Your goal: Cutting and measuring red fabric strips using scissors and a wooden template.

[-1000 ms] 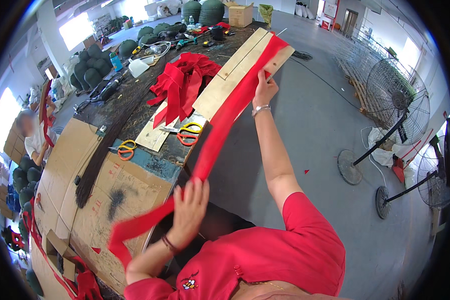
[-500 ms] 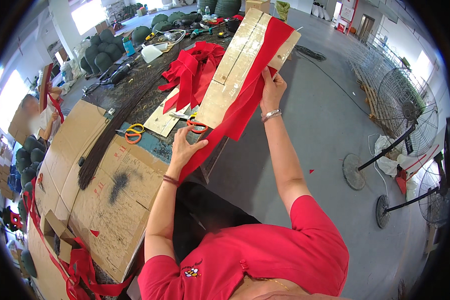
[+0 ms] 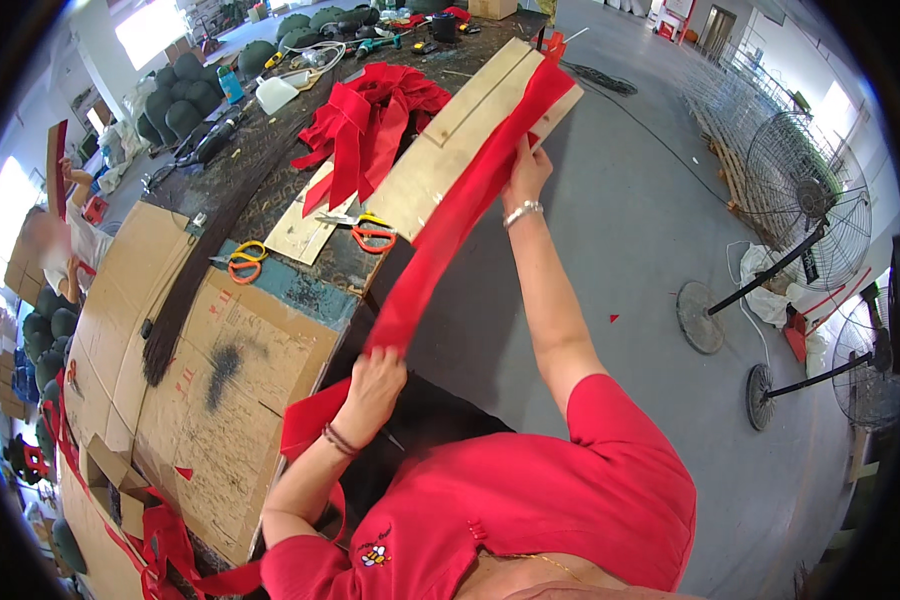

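Observation:
A long red ribbon runs down from a pale wooden board with a slit along it. My right hand is closed on the board's right edge, pressing the ribbon there. Lower down, my left hand grips the ribbon in a fist and holds it stretched toward my body. More ribbon trails below the left hand. By the board's lower end lie orange-and-yellow-handled scissors. Behind them is a heap of red ribbon bows, partly over a smaller wooden board.
A second pair of scissors lies beside a bundle of dark thin strands. Cardboard covers the near table. Loose ribbon hangs around a small box at lower left. Floor fans stand right; a co-worker is at far left.
My left hand has moved down toward my body and closed on the ribbon, which is now drawn straighter. The board and right hand have shifted slightly left and down in view.

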The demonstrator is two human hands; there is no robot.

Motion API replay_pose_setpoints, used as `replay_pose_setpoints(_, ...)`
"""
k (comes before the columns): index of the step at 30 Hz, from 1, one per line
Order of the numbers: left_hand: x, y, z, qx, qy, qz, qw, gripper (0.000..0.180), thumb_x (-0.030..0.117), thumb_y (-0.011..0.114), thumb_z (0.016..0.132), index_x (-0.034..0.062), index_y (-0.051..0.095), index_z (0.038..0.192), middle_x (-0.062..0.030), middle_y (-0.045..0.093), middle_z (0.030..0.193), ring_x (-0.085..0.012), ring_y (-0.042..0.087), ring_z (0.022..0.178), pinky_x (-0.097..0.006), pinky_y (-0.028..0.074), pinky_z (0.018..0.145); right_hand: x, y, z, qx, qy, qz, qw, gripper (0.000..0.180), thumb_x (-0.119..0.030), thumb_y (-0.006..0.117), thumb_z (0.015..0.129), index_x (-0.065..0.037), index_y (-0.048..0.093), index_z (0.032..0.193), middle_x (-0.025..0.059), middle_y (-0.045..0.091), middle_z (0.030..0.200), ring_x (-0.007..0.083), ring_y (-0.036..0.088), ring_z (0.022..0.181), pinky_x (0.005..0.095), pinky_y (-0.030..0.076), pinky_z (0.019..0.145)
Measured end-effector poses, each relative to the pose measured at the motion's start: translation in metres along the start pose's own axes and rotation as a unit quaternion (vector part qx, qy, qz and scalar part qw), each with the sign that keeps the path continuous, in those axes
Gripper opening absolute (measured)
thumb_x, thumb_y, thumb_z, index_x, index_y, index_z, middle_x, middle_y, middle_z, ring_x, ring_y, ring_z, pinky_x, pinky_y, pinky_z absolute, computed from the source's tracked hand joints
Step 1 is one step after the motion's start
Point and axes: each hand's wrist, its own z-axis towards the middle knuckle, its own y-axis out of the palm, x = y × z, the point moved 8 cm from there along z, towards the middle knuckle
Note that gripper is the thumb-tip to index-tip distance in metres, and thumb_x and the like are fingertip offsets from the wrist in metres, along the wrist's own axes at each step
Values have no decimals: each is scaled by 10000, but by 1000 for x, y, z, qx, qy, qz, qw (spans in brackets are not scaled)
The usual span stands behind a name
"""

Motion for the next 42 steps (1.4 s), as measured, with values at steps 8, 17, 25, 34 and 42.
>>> replay_pose_setpoints(8, -97, 43, 35, 189, -205, -455, 846, 381, 241, 731, 772, -44, 645, 1010, -152, 673, 956, -219, 644, 844, -311, 489, 748, 6, -30, -44, -49, 54, -26, 997, 152, -136, 695, 844, 13, 668, 857, 42, 667, 837, 84, 589, 681, 245, 476, 608)
replay_pose_setpoints(17, -84, -26, 19, 283, -290, -109, 907, 178, -64, 595, 732, 66, 628, 849, -107, 623, 802, -312, 611, 704, -361, 495, 606, -1, -39, -36, -12, 35, -109, 993, 158, -139, 707, 829, -1, 651, 774, -1, 622, 736, 60, 508, 603, 235, 410, 551)
replay_pose_setpoints(25, -16, -11, -26, 203, -84, 79, 972, 206, 125, 611, 752, 69, 576, 947, -61, 525, 969, -192, 505, 756, -296, 407, 607, 18, -9, -68, -31, 109, -3, 994, 158, -127, 655, 869, 30, 646, 890, 72, 668, 854, 120, 617, 729, 270, 495, 659)
replay_pose_setpoints(34, -101, 73, -41, 280, -334, -587, 682, 304, 178, 726, 796, -45, 607, 964, -126, 603, 1069, -186, 581, 962, -314, 464, 802, 46, -24, -121, -57, 163, 12, 985, 171, -134, 685, 847, 26, 659, 902, 83, 676, 862, 129, 636, 720, 267, 510, 644)
replay_pose_setpoints(42, -37, 98, -14, 65, -255, -778, 570, 211, 95, 701, 814, -7, 673, 997, -32, 675, 806, -72, 611, 693, -196, 482, 628, 51, -50, -115, -46, 158, -56, 985, 129, -107, 686, 840, 18, 653, 838, 64, 663, 787, 99, 601, 637, 252, 489, 571)
